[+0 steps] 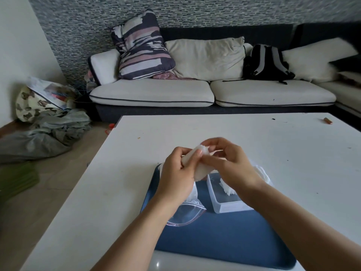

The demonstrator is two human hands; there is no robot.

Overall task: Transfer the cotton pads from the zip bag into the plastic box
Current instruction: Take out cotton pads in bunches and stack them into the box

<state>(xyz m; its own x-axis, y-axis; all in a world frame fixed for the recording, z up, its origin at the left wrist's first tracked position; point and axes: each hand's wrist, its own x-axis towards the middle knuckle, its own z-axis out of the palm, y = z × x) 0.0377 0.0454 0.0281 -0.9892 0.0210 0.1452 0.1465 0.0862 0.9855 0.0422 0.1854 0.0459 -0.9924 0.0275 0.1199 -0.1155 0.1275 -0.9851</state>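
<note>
— What carries it all?
— A wide white worktop [254, 145], with a flat dark-blue rectangular tray [224, 237] on it.
— And on the tray?
— A clear zip bag [187, 214] with a red seal, mouth gaping, lying left of a clear rectangular plastic box [226, 202], which has a few white cotton pads [227, 189] inside.
— The hands?
— Raised above the tray. The left hand [176, 173] and right hand [232, 163] both pinch one stack of white cotton pads [197, 163], each grip closed round it.
</note>
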